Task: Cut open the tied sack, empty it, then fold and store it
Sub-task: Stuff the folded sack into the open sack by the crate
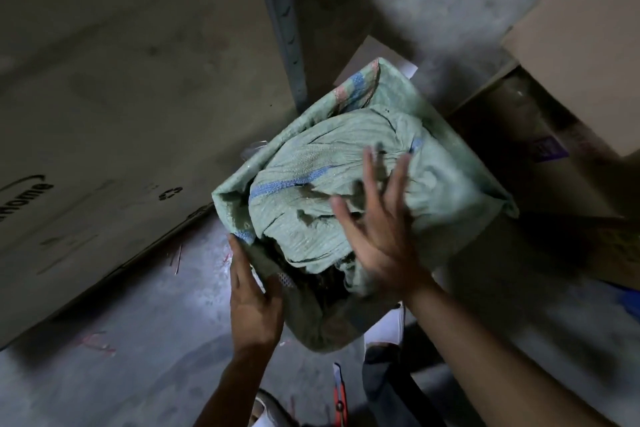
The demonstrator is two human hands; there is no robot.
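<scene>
So from the head cam we've got the green sack [332, 177] bunched up and sitting inside what looks like a bin lined with another green sack [450, 163], right in front of us on the floor [145, 340]. Our left hand [251, 295] grips the lining's near-left corner, fingers curled over the edge. Our right hand [374, 218] is spread wide, fingers straight, palm down over the sack's near-right side; can't tell if it's pressing or just hovering. The sack's long side runs from near-left to far-right, going by the blue stripe [287, 184]. Right hand's clearly the closer one, so we'd guess it does the pushing down. There's a cardboard box [588, 45] off to the sack's far right, a big flat carton [104, 114] to its left, and an orange cutter [341, 399] on the floor just near of it.
</scene>
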